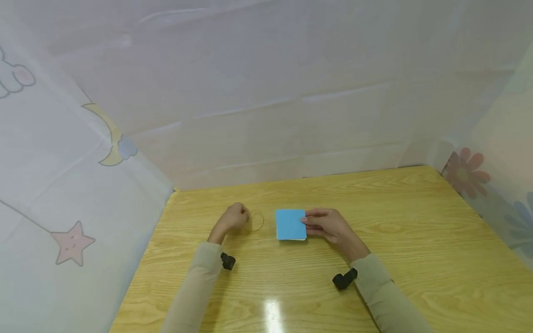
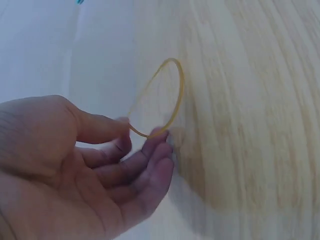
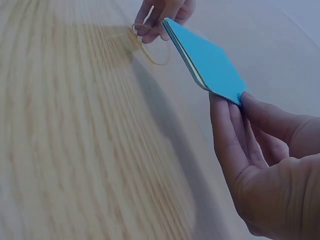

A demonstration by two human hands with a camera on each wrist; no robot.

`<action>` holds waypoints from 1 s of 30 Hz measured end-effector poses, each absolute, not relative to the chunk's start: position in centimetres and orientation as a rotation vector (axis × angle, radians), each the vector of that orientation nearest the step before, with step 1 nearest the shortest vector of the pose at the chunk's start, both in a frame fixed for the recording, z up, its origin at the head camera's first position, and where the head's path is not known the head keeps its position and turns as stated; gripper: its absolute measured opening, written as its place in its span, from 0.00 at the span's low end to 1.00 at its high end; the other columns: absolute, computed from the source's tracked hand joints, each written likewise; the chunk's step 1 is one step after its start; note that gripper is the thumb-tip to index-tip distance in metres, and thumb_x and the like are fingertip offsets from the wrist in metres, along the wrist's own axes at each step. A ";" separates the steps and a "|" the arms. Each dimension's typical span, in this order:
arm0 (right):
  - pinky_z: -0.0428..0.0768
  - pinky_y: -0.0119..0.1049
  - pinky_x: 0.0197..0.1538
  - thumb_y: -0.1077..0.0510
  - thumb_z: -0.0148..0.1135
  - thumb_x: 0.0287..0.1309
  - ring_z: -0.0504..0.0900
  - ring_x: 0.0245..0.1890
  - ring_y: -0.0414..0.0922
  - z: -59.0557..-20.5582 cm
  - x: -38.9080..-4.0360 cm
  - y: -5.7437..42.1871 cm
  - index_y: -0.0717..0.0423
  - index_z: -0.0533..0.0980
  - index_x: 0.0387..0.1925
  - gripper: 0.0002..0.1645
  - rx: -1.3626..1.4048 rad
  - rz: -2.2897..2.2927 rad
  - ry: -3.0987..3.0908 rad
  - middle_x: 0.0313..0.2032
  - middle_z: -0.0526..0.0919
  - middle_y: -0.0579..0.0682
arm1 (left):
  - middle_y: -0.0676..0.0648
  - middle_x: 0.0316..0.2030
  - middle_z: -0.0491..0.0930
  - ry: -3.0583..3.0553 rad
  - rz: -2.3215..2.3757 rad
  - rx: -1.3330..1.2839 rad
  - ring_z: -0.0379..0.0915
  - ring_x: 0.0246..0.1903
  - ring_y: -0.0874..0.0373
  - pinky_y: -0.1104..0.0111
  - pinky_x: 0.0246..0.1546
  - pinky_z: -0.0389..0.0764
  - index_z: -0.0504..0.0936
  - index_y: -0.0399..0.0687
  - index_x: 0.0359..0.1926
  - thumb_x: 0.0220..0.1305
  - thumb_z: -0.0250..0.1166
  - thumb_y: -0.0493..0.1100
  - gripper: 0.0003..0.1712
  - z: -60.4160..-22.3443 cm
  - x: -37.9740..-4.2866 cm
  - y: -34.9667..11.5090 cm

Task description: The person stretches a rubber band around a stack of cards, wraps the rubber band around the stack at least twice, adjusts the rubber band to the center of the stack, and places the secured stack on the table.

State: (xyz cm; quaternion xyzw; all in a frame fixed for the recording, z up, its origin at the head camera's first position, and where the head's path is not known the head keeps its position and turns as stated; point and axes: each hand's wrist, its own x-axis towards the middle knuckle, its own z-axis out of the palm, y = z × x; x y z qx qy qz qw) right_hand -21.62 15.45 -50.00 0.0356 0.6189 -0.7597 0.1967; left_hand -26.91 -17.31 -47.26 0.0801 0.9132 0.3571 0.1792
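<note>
My left hand pinches a thin yellowish rubber band between thumb and forefinger. The band hangs in an open loop, and in the head view this loop reaches out to the right of the fingers. My right hand grips a small blue square pad by its right edge, thumb on the blue face and fingers behind. Seen from the right wrist, the pad is a thin stack with rounded corners and pale layers at its edge. A gap separates the pad from the band.
A wooden table lies under both hands. Pale cloth walls rise behind it and at both sides, printed with a star, a moon and flowers. Small black cameras sit on both wrists.
</note>
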 end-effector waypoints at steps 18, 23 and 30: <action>0.91 0.37 0.49 0.68 0.64 0.71 0.91 0.42 0.42 -50.3 -21.6 16.7 0.75 0.69 0.69 0.29 0.150 -2.161 1.703 0.44 0.86 0.50 | 0.38 0.44 0.92 2.403 1.349 0.310 0.88 0.51 0.38 0.50 0.58 0.87 0.84 0.31 0.58 0.78 0.62 0.40 0.17 -45.5 -26.8 -14.4; 0.91 0.38 0.50 0.68 0.63 0.71 0.90 0.42 0.42 -50.3 -21.5 16.5 0.75 0.68 0.70 0.30 0.131 -2.146 1.713 0.45 0.85 0.51 | 0.40 0.42 0.92 2.432 1.299 0.324 0.88 0.49 0.40 0.50 0.57 0.88 0.86 0.33 0.55 0.78 0.62 0.39 0.15 -45.4 -26.7 -14.0; 0.91 0.38 0.51 0.66 0.62 0.73 0.89 0.43 0.41 -50.4 -21.3 16.1 0.76 0.65 0.70 0.31 0.128 -2.110 1.748 0.48 0.83 0.53 | 0.37 0.44 0.91 2.434 1.317 0.364 0.87 0.49 0.38 0.48 0.55 0.88 0.85 0.31 0.55 0.79 0.62 0.42 0.17 -45.6 -26.8 -13.4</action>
